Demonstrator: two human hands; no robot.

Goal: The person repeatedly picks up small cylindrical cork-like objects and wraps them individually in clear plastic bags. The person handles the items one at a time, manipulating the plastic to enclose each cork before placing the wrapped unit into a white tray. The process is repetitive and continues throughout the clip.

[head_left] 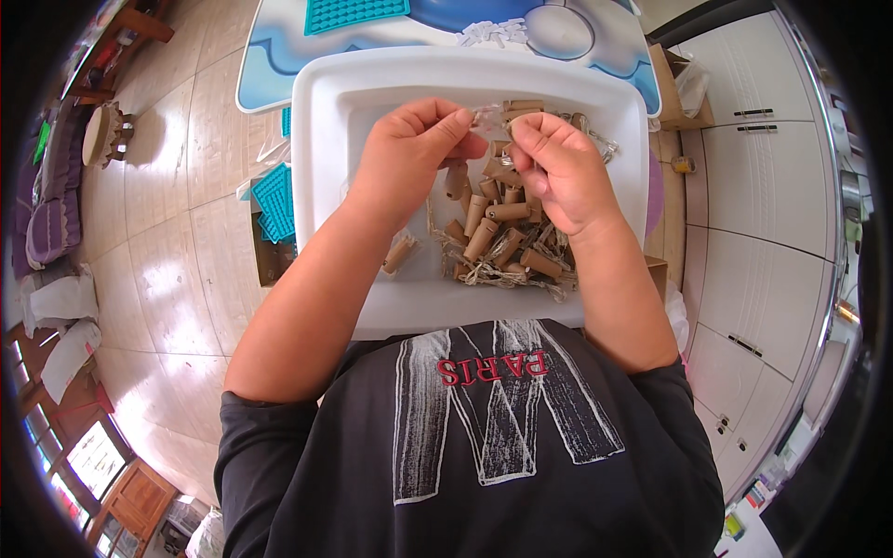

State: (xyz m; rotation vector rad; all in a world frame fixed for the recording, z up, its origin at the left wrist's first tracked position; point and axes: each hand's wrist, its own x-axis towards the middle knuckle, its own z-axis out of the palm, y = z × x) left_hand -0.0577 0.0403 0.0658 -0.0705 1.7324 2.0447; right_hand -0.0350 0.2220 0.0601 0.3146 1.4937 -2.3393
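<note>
The writing that I can make out on my feed is red block lettering (491, 370), upside down from here, over a white sketched design on the black cotton T-shirt (353, 484). The small tan cork-like cylinders with pale tangled wires (480, 239) lie heaped in the right part of the deep white plastic tub (326, 84), many tilted, their sides plain and smooth. Above them, my left hand (419, 139) grips a glossy clear crinkled piece (486, 117) between thumb and fingers. The right hand (566, 167) is narrowed to a thumb-and-forefinger pinch; at this scale I can't tell what sits in it. Beyond the tub stands a blue-and-white patterned bench (265, 70).
</note>
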